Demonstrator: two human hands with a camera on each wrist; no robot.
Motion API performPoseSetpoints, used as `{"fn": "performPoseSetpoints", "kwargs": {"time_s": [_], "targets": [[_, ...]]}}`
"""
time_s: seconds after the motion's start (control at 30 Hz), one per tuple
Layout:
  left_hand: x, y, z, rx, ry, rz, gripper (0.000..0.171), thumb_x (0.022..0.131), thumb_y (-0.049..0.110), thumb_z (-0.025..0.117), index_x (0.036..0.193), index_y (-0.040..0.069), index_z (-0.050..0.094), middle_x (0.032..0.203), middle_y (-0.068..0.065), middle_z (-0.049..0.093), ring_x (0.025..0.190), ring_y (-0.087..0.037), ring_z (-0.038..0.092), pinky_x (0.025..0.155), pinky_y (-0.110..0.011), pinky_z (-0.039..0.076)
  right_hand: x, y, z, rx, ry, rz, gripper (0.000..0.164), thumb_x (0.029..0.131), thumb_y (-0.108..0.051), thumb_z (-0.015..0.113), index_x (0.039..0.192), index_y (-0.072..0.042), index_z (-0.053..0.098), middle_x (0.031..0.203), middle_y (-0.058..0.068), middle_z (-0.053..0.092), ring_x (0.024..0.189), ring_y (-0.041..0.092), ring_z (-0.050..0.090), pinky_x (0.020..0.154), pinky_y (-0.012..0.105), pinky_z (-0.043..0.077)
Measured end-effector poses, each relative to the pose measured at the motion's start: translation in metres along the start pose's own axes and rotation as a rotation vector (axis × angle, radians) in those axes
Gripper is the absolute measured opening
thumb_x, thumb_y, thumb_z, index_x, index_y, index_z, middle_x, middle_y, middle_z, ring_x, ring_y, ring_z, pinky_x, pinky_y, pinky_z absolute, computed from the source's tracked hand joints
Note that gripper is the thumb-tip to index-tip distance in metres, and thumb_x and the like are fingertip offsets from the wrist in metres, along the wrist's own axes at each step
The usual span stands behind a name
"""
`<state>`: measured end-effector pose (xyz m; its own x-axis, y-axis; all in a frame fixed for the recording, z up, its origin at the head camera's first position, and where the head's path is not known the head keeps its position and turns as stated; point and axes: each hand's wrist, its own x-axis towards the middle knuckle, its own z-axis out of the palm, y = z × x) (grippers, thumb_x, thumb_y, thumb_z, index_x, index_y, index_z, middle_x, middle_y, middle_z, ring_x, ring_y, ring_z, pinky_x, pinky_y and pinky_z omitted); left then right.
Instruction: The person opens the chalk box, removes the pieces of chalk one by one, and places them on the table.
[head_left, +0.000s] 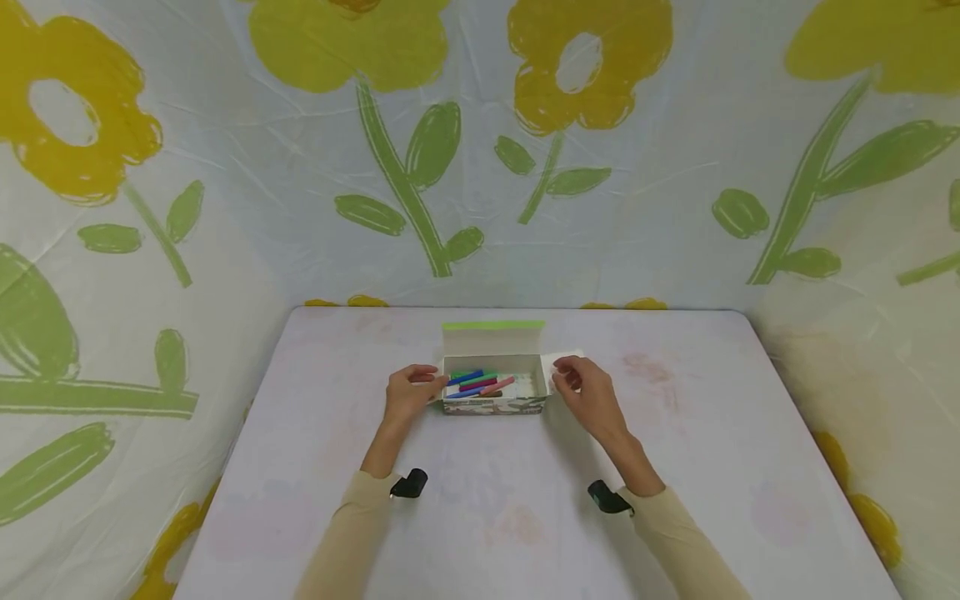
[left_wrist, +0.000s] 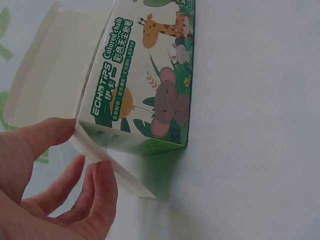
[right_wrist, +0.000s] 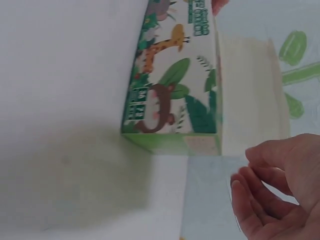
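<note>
So the chalk box [head_left: 492, 407] is sitting on the surface [head_left: 495, 475] right between the two hands, with its long axis running left to right, so each hand is facing a short end. The left hand [head_left: 408, 393] is looking like the closer one: its thumb is resting at the box's corner and its curled fingers are pinching the left side flap [left_wrist: 129, 179]. The right hand [head_left: 592, 396] is hanging just off the other end, fingers curled, thumb near the fingertips, by the right side flap [head_left: 548, 361]; honestly can't tell if it's gripping that flap or only brushing it. Main lid [head_left: 492, 340] is standing open along the far long edge, so both sets of fingers are coming at the flaps from the ends, while the colored sticks [head_left: 477, 384] are lying inside, mostly toward the left.
</note>
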<state>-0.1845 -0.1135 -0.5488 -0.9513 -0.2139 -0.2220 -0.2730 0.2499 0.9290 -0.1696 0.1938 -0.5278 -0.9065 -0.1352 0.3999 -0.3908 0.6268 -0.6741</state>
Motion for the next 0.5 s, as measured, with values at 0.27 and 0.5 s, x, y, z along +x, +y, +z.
{"fn": "performPoseSetpoints", "kwargs": {"time_s": [0.27, 0.5], "targets": [[0.001, 0.001, -0.001, -0.006, -0.005, 0.022, 0.034, 0.086, 0.017, 0.084, 0.114, -0.001, 0.073, 0.103, -0.017, 0.071, 0.078, -0.018, 0.064, 0.064, -0.019, 0.054, 0.022, -0.019, 0.006, 0.107, -0.161, 0.008, 0.025, 0.093, 0.002, 0.072, 0.116, 0.01, 0.066, 0.101, 0.02, 0.071, 0.089, 0.033, 0.07, 0.08, 0.049, 0.059], [-0.001, 0.0, 0.001, 0.017, -0.01, 0.067, 0.037, 0.087, 0.015, 0.082, 0.118, -0.002, 0.072, 0.103, -0.019, 0.07, 0.076, -0.019, 0.066, 0.063, -0.02, 0.052, 0.038, -0.026, 0.025, 0.106, -0.402, -0.046, 0.027, 0.094, 0.001, 0.071, 0.12, 0.007, 0.064, 0.112, 0.023, 0.07, 0.095, 0.034, 0.069, 0.087, 0.048, 0.058]]}}
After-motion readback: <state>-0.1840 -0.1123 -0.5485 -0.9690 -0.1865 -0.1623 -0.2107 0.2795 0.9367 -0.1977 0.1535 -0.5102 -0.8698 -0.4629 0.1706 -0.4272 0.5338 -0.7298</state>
